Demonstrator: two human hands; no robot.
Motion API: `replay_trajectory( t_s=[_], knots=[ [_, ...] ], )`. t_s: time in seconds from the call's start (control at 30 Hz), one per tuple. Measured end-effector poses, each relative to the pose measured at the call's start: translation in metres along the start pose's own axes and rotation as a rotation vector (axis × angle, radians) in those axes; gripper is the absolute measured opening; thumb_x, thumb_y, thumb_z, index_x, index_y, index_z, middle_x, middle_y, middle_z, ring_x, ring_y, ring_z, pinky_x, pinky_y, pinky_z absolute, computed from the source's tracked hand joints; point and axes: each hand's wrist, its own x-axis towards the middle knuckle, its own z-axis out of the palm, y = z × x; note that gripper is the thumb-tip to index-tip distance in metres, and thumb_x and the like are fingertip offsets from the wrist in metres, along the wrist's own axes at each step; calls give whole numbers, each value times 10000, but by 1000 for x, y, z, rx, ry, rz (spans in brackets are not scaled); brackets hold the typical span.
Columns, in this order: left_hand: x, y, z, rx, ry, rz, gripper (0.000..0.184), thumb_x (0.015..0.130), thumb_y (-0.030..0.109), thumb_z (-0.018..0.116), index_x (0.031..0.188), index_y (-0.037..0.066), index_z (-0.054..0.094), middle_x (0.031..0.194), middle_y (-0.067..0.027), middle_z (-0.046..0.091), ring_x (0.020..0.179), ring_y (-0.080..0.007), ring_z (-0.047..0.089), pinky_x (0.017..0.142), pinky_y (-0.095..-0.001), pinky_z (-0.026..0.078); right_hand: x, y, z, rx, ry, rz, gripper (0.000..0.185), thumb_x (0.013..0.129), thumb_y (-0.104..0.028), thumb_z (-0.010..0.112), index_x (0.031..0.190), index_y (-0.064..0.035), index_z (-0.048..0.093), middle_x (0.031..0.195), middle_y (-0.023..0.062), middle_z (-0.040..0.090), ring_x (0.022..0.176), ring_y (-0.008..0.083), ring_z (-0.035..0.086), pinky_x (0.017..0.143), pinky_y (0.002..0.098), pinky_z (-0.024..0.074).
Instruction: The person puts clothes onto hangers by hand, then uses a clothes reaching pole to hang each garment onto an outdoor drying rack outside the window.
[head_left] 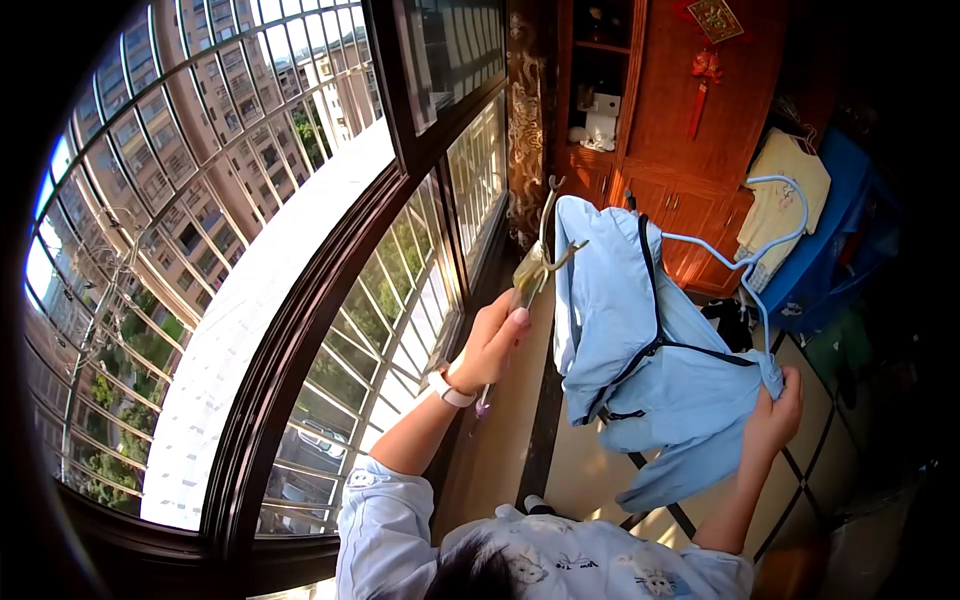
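Observation:
My left hand (492,338), with a white watch on its wrist, is wrapped round a pole (526,280) whose forked metal hooks point up. To the right, my right hand (776,408) grips a light blue garment (620,320) by its edge, near the lower end of a blue wire hanger (745,264). The garment has black trim and hangs from the hanger over the floor. The hanger's hook curves up at the right. Pole and garment are close side by side in view; whether they touch is hard to tell.
Dark-framed windows (300,375) with metal bars stand along the left. A wooden cabinet (660,110) with a red ornament (706,68) is at the back. At the right, pale yellow clothing (785,190) lies by a large blue bag (830,245). Below is the tiled floor (585,480).

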Motion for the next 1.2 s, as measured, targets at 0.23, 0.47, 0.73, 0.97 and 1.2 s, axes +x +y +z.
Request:
replay_trajectory(
  t_s=[0.23,0.47,0.73,0.97,1.2],
  knots=[
    [-49,30,28,298,238,3,251,818,174,575,696,-2,444,508,-113,426,440,-204,372,441,-297,328,8,-81,12,295,-78,-186,128,749,-85,536,843,-19,481,811,110,516,755,321,512,649,364,399],
    [-76,71,34,480,549,-98,233,823,180,570,712,1,472,508,-128,459,427,-243,440,431,-322,351,-3,-131,13,409,-140,-338,141,741,-77,559,854,-36,485,825,91,520,749,307,529,635,353,416],
    [-96,88,27,576,613,-59,250,829,181,556,695,2,446,517,-167,465,454,-344,458,432,-367,354,-12,-165,13,508,-218,-367,115,759,-97,563,813,-29,487,794,92,525,706,298,532,607,352,411],
    [-110,105,25,958,738,20,291,807,154,589,640,10,399,506,-164,468,430,-345,459,396,-383,337,-16,-176,15,559,-226,-422,93,748,-51,548,799,-22,476,777,113,528,704,312,526,609,365,408],
    [-117,117,20,1026,771,30,314,797,174,610,624,17,400,497,-156,444,422,-331,445,394,-370,335,-7,-184,8,588,-194,-408,90,749,-43,542,798,-15,472,765,116,525,696,321,525,598,370,406]
  ],
)
